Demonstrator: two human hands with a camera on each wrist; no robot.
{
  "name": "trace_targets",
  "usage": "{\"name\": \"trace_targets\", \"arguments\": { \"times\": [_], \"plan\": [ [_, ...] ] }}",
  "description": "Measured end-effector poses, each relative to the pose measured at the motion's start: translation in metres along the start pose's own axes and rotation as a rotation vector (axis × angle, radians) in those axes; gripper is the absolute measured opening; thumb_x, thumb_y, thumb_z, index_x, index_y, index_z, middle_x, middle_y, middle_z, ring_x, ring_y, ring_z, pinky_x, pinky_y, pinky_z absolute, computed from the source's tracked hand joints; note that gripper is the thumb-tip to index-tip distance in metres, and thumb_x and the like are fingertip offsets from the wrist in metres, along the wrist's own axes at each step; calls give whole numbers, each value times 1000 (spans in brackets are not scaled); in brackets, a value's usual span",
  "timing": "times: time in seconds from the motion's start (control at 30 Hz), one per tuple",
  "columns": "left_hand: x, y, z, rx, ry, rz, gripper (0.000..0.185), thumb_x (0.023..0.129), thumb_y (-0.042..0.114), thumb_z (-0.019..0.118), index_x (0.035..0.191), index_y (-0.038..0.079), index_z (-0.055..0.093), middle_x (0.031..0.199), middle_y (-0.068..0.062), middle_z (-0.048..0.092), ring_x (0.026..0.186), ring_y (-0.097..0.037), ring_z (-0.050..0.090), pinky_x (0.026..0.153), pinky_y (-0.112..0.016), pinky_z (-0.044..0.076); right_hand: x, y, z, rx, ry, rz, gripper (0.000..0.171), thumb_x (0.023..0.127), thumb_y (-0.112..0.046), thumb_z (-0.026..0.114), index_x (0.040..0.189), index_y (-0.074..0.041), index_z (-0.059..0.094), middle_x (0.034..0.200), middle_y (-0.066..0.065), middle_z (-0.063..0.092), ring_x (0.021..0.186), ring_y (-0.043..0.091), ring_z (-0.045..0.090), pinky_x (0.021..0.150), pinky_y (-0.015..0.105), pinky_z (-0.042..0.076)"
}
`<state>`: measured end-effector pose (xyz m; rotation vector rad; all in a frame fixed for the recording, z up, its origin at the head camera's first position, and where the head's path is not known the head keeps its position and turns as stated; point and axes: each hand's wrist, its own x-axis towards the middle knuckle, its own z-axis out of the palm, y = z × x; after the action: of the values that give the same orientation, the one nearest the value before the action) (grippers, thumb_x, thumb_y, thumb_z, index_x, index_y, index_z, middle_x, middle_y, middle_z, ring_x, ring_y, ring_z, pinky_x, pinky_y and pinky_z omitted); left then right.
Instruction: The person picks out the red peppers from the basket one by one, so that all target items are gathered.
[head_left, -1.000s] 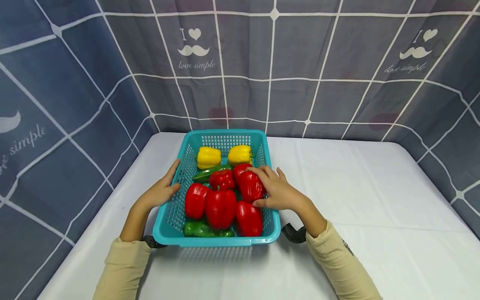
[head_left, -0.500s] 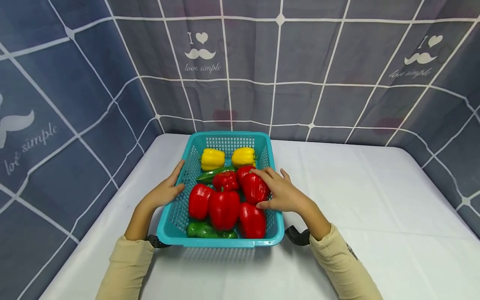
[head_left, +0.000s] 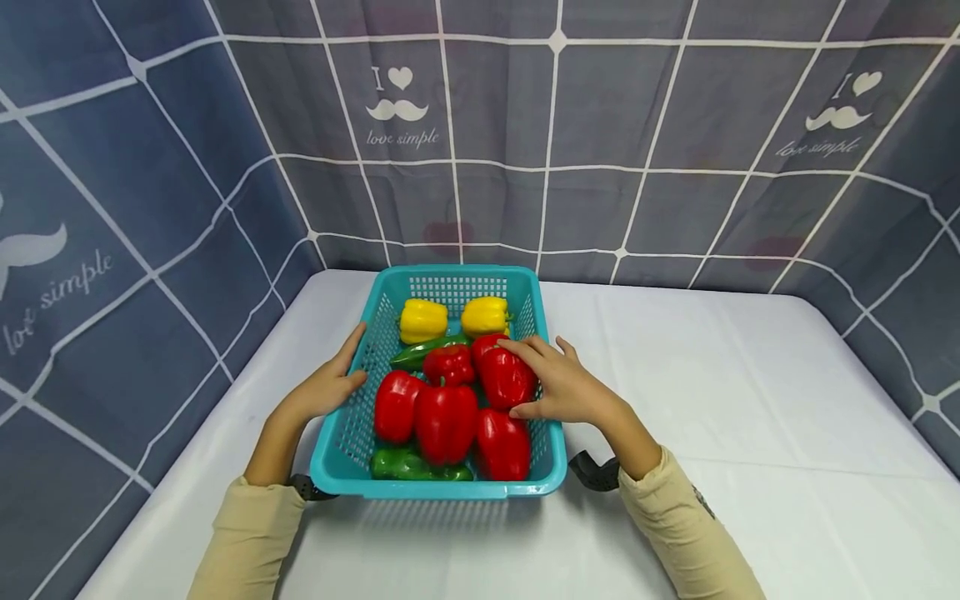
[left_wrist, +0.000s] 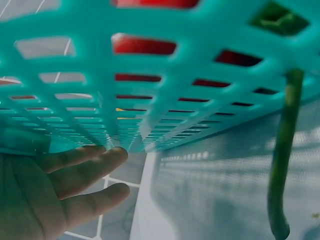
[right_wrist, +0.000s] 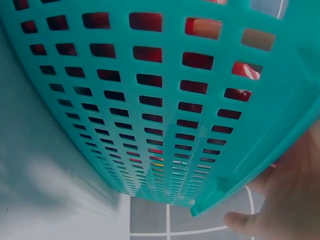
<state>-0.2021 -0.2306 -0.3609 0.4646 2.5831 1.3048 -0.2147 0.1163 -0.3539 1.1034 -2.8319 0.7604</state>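
Note:
A teal plastic basket (head_left: 438, 487) holds several red bell peppers, with two yellow bell peppers (head_left: 423, 321) at its far end. My left hand (head_left: 318, 390) lies against the basket's left side, fingers fairly straight, as the left wrist view also shows of the fingers (left_wrist: 90, 172). Over the right rim reaches my right hand (head_left: 566, 385), its thumb and fingers around a red bell pepper (head_left: 504, 379). In the right wrist view the basket wall hides most of that grip. A green pepper (head_left: 420, 465) lies near the front wall, and a slim green pepper (head_left: 427, 352) farther back.
Under the basket is a table with a white cloth (head_left: 712, 400). Grey and blue checked curtains (head_left: 495, 200) stand behind it and on both sides. A green stem (left_wrist: 287, 155) pokes through the basket wall in the left wrist view.
The head view has shifted slightly, moving the whole scene a little right and down. Both hands keep their places on the basket and the red bell pepper.

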Motion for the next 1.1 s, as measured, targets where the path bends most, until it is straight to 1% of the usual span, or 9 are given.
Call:
{"name": "trace_targets", "arguments": {
  "times": [0.2, 0.37, 0.47, 0.57, 0.63, 0.7, 0.77, 0.8, 1.1],
  "plan": [
    [1, -1, 0, 7, 4, 0, 74, 88, 0, 35, 145, 6, -12, 149, -29, -1, 123, -54, 28, 77, -55, 50, 3, 1, -5, 16, -17, 4, 85, 67, -30, 78, 139, -17, 36, 128, 7, 48, 120, 25, 44, 103, 63, 16],
    [3, -3, 1, 13, 2, 6, 74, 88, 1, 35, 145, 5, -12, 149, -29, -3, 126, -52, 23, 84, -58, 45, 5, 3, -12, 50, -10, 14, 82, 67, -29, 78, 138, -15, 38, 129, 9, 48, 121, 26, 43, 104, 62, 17],
    [4, -5, 2, 19, 2, 4, 75, 88, 2, 36, 145, 5, -12, 149, -28, -3, 128, -52, 20, 88, -59, 42, 4, 5, -15, 77, -6, 7, 81, 68, -30, 78, 138, -15, 38, 130, 9, 47, 121, 26, 43, 104, 60, 19],
    [4, -8, 2, 21, 4, -6, 74, 89, 2, 35, 145, 7, -12, 150, -27, -2, 128, -51, 22, 88, -58, 43, 5, 6, -17, 102, 3, -6, 81, 68, -31, 77, 137, -15, 39, 129, 9, 47, 120, 25, 43, 102, 57, 25],
    [3, -9, 1, 19, 4, -11, 74, 89, 3, 34, 146, 8, -13, 150, -27, -2, 127, -51, 23, 86, -57, 44, 5, 7, -18, 133, 6, -9, 81, 68, -30, 77, 137, -15, 39, 128, 8, 48, 117, 25, 45, 100, 50, 35],
    [3, -9, 1, 18, 1, -12, 73, 89, 3, 34, 146, 9, -13, 150, -26, -2, 127, -51, 24, 85, -56, 45, 5, 8, -20, 173, 9, -8, 81, 68, -28, 78, 137, -14, 39, 127, 8, 48, 115, 24, 47, 92, 44, 45],
    [2, -9, 1, 14, -2, -9, 74, 89, 3, 34, 145, 8, -13, 150, -27, -2, 127, -51, 23, 85, -57, 45, 4, 9, -21, 211, 9, -5, 81, 69, -27, 78, 138, -14, 38, 126, 9, 48, 113, 24, 48, 84, 39, 51],
    [2, -8, 0, 11, -4, -8, 74, 89, 2, 34, 145, 9, -13, 150, -27, -2, 127, -51, 22, 85, -57, 45, 4, 10, -21, 228, 12, -6, 81, 68, -26, 78, 138, -14, 38, 125, 9, 48, 112, 24, 49, 81, 37, 53],
    [1, -6, 1, 20, -4, -6, 74, 89, 3, 36, 145, 9, -13, 150, -26, -2, 132, -50, 13, 95, -63, 32, -1, 12, -29, 238, 73, -37, 81, 69, -26, 78, 138, -13, 38, 123, 7, 49, 110, 20, 49, 83, 36, 51]
  ]
}}
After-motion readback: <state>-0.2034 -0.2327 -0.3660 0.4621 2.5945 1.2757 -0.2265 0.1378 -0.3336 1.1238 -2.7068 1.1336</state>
